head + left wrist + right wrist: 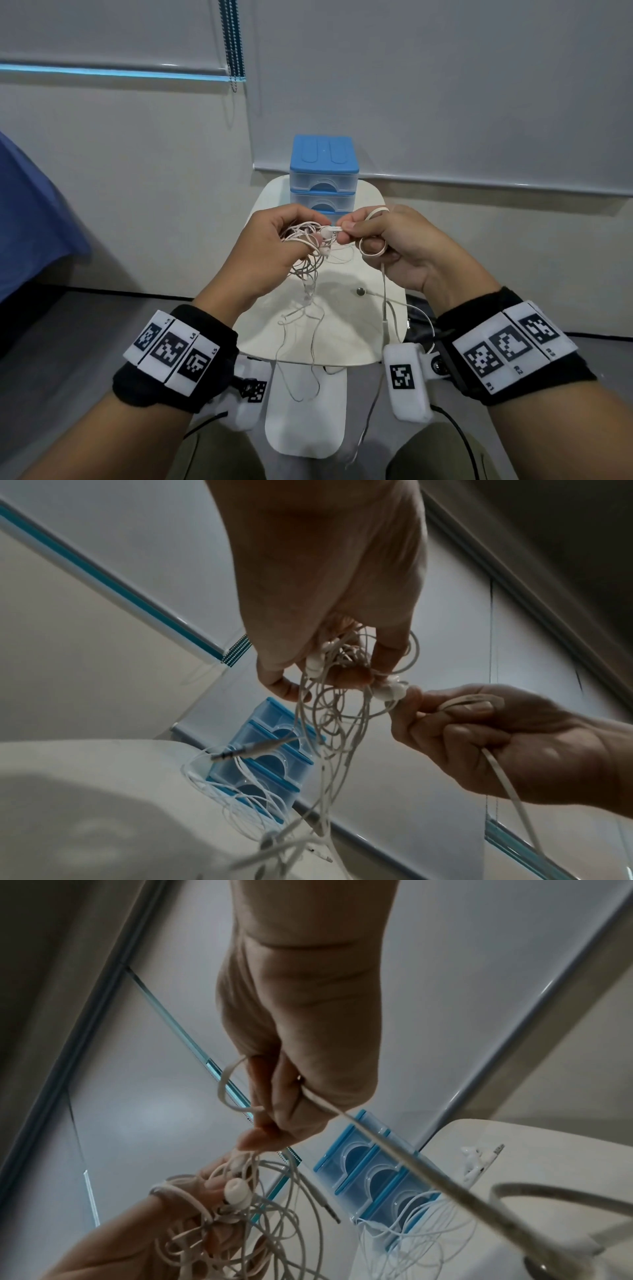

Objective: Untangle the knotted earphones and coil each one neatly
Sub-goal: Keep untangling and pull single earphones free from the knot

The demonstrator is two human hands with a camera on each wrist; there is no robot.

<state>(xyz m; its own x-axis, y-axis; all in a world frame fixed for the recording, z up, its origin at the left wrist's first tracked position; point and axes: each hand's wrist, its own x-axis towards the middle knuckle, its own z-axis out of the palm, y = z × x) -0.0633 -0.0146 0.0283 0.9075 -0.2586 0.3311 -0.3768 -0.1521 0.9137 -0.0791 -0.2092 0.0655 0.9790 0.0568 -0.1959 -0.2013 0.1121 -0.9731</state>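
A small stack of clear plastic drawers with a blue lid [324, 161] stands at the far end of a white rounded table [346, 329]. Behind it hang pale grey roller blinds [445, 85] with a beaded chain [233, 44]. A blue cloth [30, 212] is at the left edge.

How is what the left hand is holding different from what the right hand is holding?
The left hand grips a messy tangle of thin cords; the right hand pinches one earbud stem and holds a flat cable in neat loops. The tangle dangles many strands; the flat cable hangs as one. Both are pale.
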